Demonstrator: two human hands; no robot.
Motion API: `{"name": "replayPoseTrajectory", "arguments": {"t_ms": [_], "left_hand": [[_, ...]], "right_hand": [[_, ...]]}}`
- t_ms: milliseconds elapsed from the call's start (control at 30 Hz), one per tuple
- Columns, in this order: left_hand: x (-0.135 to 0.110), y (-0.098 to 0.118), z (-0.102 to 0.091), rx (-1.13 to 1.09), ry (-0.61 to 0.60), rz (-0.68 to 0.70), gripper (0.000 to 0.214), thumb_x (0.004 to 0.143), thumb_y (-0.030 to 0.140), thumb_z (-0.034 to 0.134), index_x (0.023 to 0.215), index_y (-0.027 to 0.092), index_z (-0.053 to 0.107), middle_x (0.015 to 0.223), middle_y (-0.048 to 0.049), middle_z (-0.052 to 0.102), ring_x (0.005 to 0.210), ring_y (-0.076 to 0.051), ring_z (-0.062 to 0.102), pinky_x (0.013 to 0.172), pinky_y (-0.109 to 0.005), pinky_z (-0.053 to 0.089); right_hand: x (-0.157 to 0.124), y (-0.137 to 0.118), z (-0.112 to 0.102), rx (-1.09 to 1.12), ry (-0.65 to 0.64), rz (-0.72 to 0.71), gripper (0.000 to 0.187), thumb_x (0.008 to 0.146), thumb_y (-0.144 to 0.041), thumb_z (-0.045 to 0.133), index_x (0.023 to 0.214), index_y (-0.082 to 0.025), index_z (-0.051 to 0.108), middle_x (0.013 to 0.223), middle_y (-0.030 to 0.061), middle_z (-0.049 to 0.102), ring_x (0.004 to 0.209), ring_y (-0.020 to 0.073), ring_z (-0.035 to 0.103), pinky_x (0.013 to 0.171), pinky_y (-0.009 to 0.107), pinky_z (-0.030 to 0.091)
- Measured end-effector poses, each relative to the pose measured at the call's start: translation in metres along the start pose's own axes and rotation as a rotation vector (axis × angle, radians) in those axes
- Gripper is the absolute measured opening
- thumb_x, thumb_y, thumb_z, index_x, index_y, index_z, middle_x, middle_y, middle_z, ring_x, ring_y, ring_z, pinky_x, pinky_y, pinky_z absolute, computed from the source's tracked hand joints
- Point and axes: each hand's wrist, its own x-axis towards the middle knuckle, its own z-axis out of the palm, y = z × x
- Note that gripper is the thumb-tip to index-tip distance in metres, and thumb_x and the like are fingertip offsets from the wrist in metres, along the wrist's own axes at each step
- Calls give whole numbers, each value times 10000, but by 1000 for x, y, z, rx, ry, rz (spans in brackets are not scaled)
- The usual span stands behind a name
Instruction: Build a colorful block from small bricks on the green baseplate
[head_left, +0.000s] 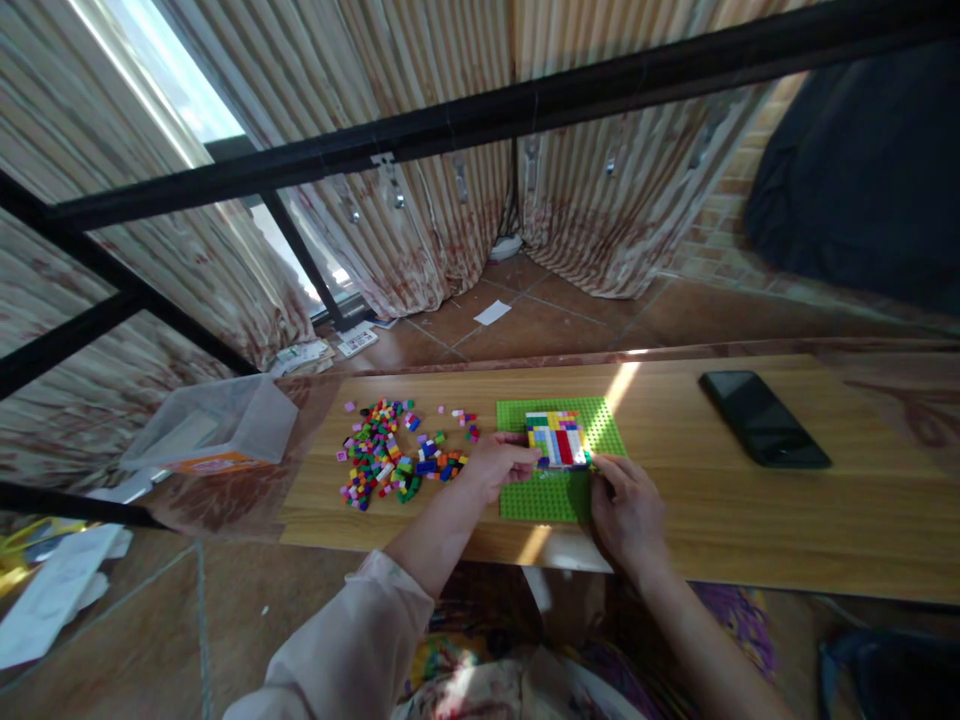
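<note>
Between the fingers of the 2 hands sits a flat build of coloured bricks (556, 440), on the upper part of a green studded baseplate (544, 499), which probably serves to keep it in place. The left hand (498, 466) reaches its left edge, thumb and fingers drawn near each other at the lower corner; the right hand (628, 508) has its fingers curled in at the opposite lower corner. I cannot tell whether either set pinches a brick or only touches the edge; contact from 2 sides would help steady the build. Left of the left fingers, loose bricks (384, 448) lie spread on the desk (660, 540), likely so that single pieces can be seen and picked. Beyond them is a clear plastic box (255, 420). Well to the right of the right fingers lies a black phone (765, 420), seemingly kept out of the way.
</note>
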Motion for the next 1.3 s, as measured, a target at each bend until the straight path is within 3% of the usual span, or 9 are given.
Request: {"name": "replayPoseTrajectory", "arguments": {"t_ms": [367, 633, 733, 867, 967, 1033, 1133, 1300], "left_hand": [[-7, -11, -1, -59, 49, 65, 403, 492, 156, 876, 786, 124, 603, 549, 42, 614, 454, -78, 556, 521, -228, 472], [-22, -27, -4, -28, 104, 229, 316, 651, 215, 781, 894, 134, 596, 574, 69, 556, 455, -62, 527, 492, -194, 451], [-30, -28, -22, 108, 150, 388, 185, 747, 209, 664, 917, 160, 611, 642, 51, 573, 522, -73, 553, 543, -203, 478], [-46, -22, -74, 528, 328, 620, 194, 772, 111, 560, 940, 177, 631, 818, -6, 654, 746, -124, 616, 707, -239, 495], [-58, -19, -112, 902, 427, 654, 266, 774, 75, 523, 982, 194, 638, 958, -30, 653, 795, -143, 612, 745, -266, 487], [-63, -20, -128, 1093, 449, 647, 292, 777, 81, 529, 1017, 207, 635, 1057, -44, 633, 865, -164, 613, 790, -286, 485], [-63, -21, -136, 1260, 471, 646, 284, 790, 92, 531, 1027, 211, 632, 1101, -53, 621, 988, -200, 596, 871, -311, 467], [-58, -21, -135, 1355, 457, 623, 206, 841, 133, 510, 978, 218, 638, 1006, -41, 648, 943, -199, 607, 837, -307, 468]], "right_hand": [[-9, -5, -2, 12, -10, -55, 256, 896, -240, 423, 947, -167, 663, 984, 101, 660, 883, 224, 589, 797, 352, 479], [-21, -9, -1, -12, -2, 7, 322, 905, -325, 411, 977, -147, 670, 1014, 113, 667, 898, 232, 612, 787, 338, 473], [-21, -8, -1, -33, -9, 27, 346, 901, -341, 406, 1003, -145, 672, 1029, 117, 670, 911, 243, 618, 781, 342, 473], [-20, -9, -2, -34, -17, 33, 373, 904, -374, 398, 994, -146, 680, 1024, 118, 675, 910, 254, 622, 768, 348, 476], [-21, -9, -2, -18, -13, 27, 380, 908, -388, 395, 996, -150, 678, 1021, 112, 675, 923, 256, 621, 790, 354, 475], [-21, -8, -2, -9, -13, 31, 375, 911, -393, 398, 993, -156, 676, 1024, 108, 673, 924, 252, 621, 795, 353, 476], [-20, -8, -2, 11, -10, 17, 363, 917, -389, 398, 973, -161, 675, 1019, 110, 669, 908, 235, 622, 786, 338, 481], [-19, -8, -2, 26, -10, 12, 340, 920, -370, 404, 978, -162, 667, 1028, 110, 661, 910, 228, 616, 788, 338, 485]]}}
